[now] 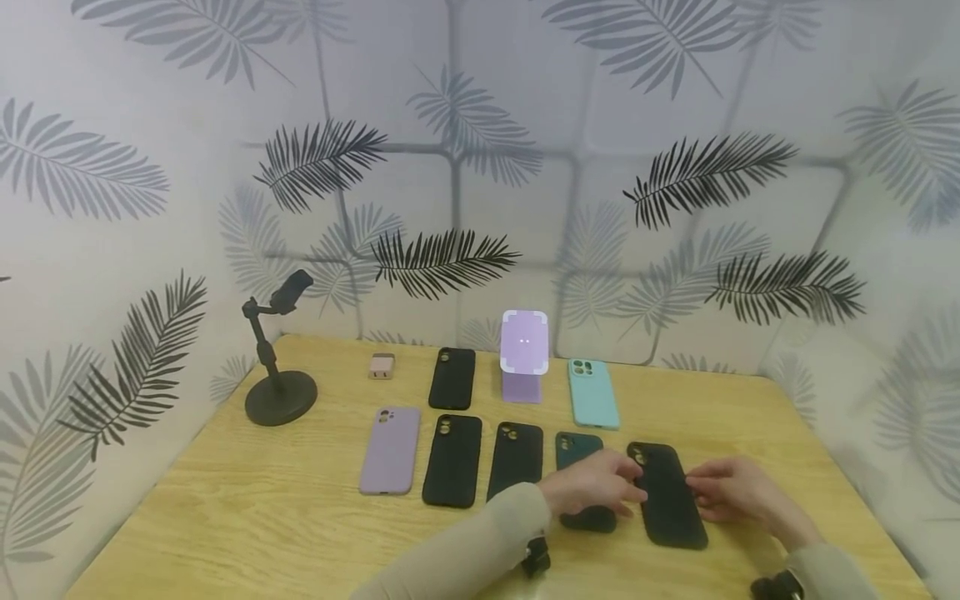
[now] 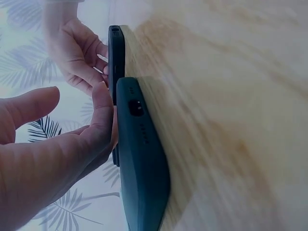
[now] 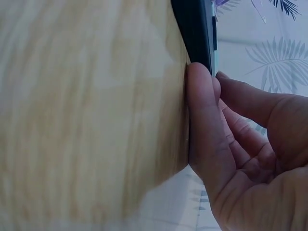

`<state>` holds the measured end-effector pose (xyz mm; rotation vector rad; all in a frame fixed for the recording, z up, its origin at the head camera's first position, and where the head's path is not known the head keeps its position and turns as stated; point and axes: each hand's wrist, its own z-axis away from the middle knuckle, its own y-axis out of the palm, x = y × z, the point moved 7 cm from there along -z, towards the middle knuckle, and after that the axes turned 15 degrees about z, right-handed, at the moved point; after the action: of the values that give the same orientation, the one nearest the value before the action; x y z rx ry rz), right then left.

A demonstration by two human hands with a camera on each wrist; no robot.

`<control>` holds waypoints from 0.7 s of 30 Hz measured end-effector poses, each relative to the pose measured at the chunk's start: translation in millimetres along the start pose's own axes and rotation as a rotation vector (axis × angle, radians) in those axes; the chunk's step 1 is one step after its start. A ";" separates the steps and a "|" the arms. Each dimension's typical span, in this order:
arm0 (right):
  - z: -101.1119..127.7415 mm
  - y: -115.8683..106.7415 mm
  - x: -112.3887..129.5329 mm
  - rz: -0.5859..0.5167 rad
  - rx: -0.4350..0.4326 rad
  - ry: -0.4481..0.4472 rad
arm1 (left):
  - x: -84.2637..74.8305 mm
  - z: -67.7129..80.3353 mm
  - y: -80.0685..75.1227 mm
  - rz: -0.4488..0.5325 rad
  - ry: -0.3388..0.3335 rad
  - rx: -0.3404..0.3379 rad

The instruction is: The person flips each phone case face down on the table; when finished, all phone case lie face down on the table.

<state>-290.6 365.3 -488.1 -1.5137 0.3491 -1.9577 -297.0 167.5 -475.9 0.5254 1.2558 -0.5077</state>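
A black phone case (image 1: 671, 495) lies flat on the table at the right end of the front row, between my two hands. My left hand (image 1: 596, 483) is over the dark green phone case (image 1: 577, 447) and hides its middle. Its fingertips are at the black case's left edge, with the thumb apart in the left wrist view. On the other side, my right hand (image 1: 731, 490) touches the black case's right edge with its fingertips. In the right wrist view, the fingers (image 3: 201, 84) rest low against the black case's side (image 3: 195, 33).
Left along the row lie two more black cases (image 1: 452, 460) (image 1: 517, 450) and a lilac case (image 1: 390, 450). Behind stand a purple phone stand (image 1: 522, 386) and a black holder (image 1: 281, 398). A black case (image 1: 453, 377), turquoise case (image 1: 594, 396) and pink charger (image 1: 382, 366) lie there too.
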 end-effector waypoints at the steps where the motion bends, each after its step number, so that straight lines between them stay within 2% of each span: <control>1: 1.0 -0.8 -1.2 0.009 -0.002 -0.001 | -0.1 -0.4 1.0 0.008 0.000 0.007; 6: 4.2 -3.2 -8.0 0.012 -0.009 0.018 | 0.1 -1.6 5.4 0.030 -0.003 0.035; 11: 6.7 -3.2 -10.2 -0.010 -0.012 0.039 | -2.7 2.0 2.6 0.032 0.016 0.041; 16: 5.6 -1.7 -5.5 0.018 -0.034 0.031 | -5.2 11.7 -11.4 0.052 0.035 0.032; 21: 1.3 -0.8 6.3 0.089 -0.151 0.031 | -8.3 24.3 -31.5 0.011 0.061 0.021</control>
<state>-290.5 362.2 -482.4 -1.5357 0.5796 -1.9229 -300.3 128.4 -465.4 0.5688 1.3061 -0.4992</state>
